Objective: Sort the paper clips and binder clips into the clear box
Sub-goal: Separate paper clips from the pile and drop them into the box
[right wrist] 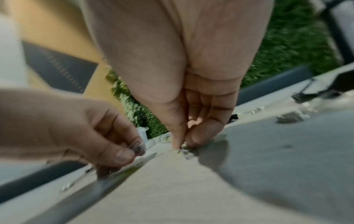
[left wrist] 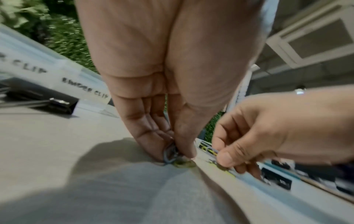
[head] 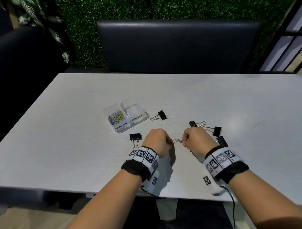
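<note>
The clear two-part box [head: 136, 111] stands mid-table, its left compartment holding yellow and silver paper clips [head: 117, 117], its right compartment bare. Both hands meet near the front over a small bunch of paper clips [head: 177, 140]. My left hand [head: 168, 142] pinches clips against the table [left wrist: 170, 153]. My right hand [head: 184, 142] pinches clips too [right wrist: 182, 147]. Black binder clips lie around: one right of the box [head: 160, 115], one left of my left hand [head: 135, 137], and three behind my right hand [head: 193, 124] [head: 216, 131] [head: 221, 141].
The white table [head: 235, 99] runs wide, its front edge just under my wrists. A dark chair back [head: 175, 44] stands behind the far edge and another dark seat [head: 14, 61] at the left. A green hedge wall fills the background.
</note>
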Available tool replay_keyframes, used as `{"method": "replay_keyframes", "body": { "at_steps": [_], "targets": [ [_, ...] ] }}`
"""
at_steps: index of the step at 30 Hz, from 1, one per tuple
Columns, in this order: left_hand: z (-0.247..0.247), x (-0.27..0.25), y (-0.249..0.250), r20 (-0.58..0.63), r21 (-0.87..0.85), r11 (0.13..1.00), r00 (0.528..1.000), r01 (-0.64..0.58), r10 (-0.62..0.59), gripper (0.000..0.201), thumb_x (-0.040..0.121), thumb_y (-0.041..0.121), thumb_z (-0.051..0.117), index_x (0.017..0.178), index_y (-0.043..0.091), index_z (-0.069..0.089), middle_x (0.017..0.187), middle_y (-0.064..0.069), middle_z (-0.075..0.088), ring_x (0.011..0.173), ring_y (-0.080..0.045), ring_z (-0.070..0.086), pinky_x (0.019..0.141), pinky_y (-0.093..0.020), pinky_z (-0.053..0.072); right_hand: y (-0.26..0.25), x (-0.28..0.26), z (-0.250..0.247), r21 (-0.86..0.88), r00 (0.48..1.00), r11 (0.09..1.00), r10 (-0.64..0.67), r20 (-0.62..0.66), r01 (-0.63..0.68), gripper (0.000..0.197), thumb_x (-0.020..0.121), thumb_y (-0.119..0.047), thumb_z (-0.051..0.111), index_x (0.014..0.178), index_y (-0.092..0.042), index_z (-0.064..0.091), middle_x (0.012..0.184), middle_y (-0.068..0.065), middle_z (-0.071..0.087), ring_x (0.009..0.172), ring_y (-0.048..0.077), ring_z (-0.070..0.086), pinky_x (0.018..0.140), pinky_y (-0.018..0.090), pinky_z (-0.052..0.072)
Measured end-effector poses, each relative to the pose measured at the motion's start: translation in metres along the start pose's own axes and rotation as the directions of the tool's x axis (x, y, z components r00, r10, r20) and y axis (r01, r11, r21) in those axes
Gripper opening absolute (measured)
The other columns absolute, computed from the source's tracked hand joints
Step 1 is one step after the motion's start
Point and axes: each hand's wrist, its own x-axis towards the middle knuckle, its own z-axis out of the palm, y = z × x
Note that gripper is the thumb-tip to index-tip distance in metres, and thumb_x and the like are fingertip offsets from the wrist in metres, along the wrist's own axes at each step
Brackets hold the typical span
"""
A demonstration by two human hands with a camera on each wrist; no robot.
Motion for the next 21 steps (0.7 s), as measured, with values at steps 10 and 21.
{"method": "replay_keyframes", "body": {
  "at_steps": [10,21],
  "targets": [
    [-0.067,0.007,-0.044,-0.104,-0.535,0.843,0.987,0.051,-0.125,0.015,0.086,0.013,0.080,0.075,0.021,0.072,0.073,-0.003,0.072,0.066,-0.016,0.065,0.079,-0.036,0.061,-0.049,0.021,-0.023,0.428,0.995,0.902,-0.008,-0.100,0.050,0.006,0.082,-0.014,0.078,0.080,-0.014,0.073,0.068,0.001,0.066,0.060,0.014,0.060,0.054,0.017,0.048],
    [-0.144,0.032,-0.113,-0.368,-0.338,0.913,0.860,0.230,-0.353,0.019,0.077,0.026,0.089,0.088,0.012,0.084,0.087,-0.009,0.080,0.079,-0.020,0.074,0.077,-0.031,0.061,-0.191,0.090,0.009,0.422,0.986,0.897,-0.165,0.037,0.134,0.015,0.077,-0.022,0.084,0.068,-0.015,0.074,0.080,0.005,0.076,0.080,0.023,0.073,0.077,0.039,0.063]
  ]
}}
